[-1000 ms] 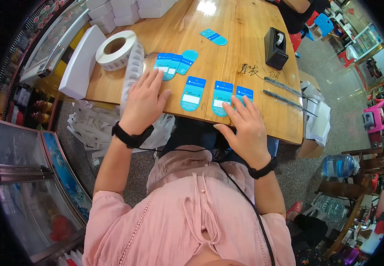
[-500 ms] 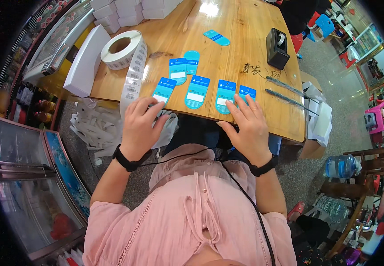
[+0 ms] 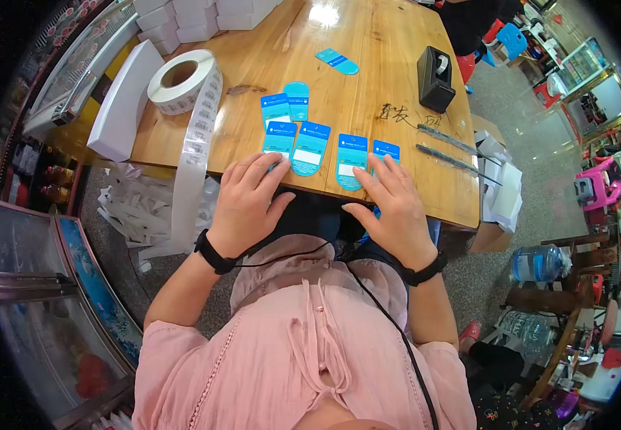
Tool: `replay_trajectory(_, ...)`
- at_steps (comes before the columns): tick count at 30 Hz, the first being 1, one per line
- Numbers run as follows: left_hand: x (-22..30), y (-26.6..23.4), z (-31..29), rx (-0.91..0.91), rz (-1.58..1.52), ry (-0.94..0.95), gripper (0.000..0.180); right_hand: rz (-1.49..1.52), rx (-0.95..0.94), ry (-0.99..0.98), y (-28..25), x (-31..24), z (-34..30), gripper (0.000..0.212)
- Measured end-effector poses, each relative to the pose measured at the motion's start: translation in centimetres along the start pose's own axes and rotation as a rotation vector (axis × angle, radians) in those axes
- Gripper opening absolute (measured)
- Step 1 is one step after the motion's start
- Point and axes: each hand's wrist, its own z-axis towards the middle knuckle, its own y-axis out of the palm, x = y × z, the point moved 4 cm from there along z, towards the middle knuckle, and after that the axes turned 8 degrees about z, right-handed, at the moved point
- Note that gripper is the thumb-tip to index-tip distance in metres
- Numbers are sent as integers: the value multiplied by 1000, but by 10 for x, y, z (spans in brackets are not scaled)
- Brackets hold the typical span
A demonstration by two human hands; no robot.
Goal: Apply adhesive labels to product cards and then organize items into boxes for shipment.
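Blue cards (image 3: 309, 148) sit in a row along the near edge of the wooden table (image 3: 368, 64), rounded ends toward the person, probably so each can be reached without stretching. Left hand (image 3: 247, 204) lies flat at the edge, fingers spread and open, fingertips on the leftmost card (image 3: 280, 137) of the row; it grasps nothing, only presses or slides. Right hand (image 3: 394, 209) likewise open and flat, fingertips resting on the rightmost card (image 3: 386, 150), nothing clenched. Between the two hands: two more cards, uncovered. Just beyond the left fingertips, two further cards (image 3: 287, 107) overlap in a second row; one stray card (image 3: 337, 61) lies well beyond, mid-table.

Left of the left hand, a strip of labels (image 3: 190, 179) hangs off the table edge from a label roll (image 3: 181, 79), likely left trailing so labels peel off within reach. White flat box (image 3: 119, 104) beside the roll. Beyond the right hand: black tape dispenser (image 3: 435, 77), two thin metal rods (image 3: 450, 148) toward the table's right edge. White paper scraps (image 3: 135, 215) litter the floor under the strip.
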Motion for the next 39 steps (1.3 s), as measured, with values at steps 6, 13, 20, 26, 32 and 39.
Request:
replay_trajectory(6,3,2,3,-6,-30,13,52,54,56,-18,3,-10,2,59)
replay_trajectory(13,8,3,0,15,-50,-1,53,-17,-53,-126,29,-41,23,57)
replay_trajectory(20,-34,-54,-11,200,73,-161,57,-34,-54,-78,25,-31,19,49)
replay_trajectory(26,-120,-52,-45,-4,-375,-799,49,66,-18,-157,39,-52,33,44)
replay_trajectory(32,-139,-42,-15,150,-68,-367,26,129,-44,-211,56,-69,42,40)
replay_trajectory(39,-211,-25,33,-111,-115,-459,27,152,-71,-179,61,-70,35,37)
